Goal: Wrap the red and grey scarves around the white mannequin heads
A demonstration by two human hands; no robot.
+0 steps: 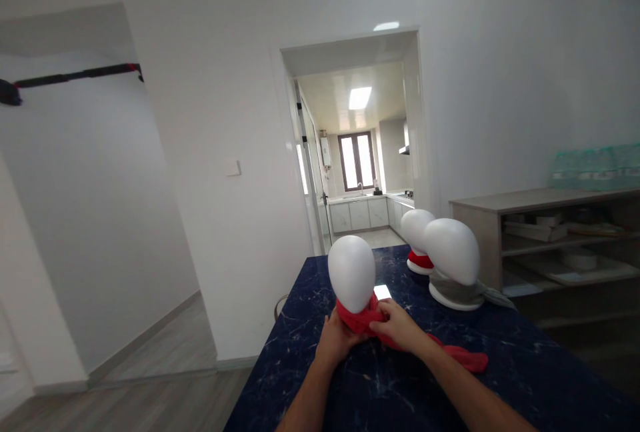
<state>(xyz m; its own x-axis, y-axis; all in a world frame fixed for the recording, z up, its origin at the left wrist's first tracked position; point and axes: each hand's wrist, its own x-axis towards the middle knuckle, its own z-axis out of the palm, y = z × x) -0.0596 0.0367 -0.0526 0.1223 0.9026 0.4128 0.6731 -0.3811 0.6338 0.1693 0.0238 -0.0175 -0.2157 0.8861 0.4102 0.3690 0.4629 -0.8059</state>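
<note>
A white mannequin head [351, 272] stands upright on the dark blue marbled table [385, 385], with a red scarf [363, 317] wrapped around its neck. My left hand [334, 337] is at the near left of the neck, its fingers closed on the scarf, partly hidden under the wrap. On the right side of the neck, my right hand [397, 327] pinches the scarf between thumb and fingers. The scarf's loose end trails rightward across the table, passing beneath my right forearm.
Two more white mannequin heads stand at the back right: one [453, 252] wears a grey scarf [457, 289], the other [416, 229] a red one. A white flat object [382, 292] lies behind my right hand. Beyond the table's right side, a shelf unit [500, 202] carries bottled water [595, 169].
</note>
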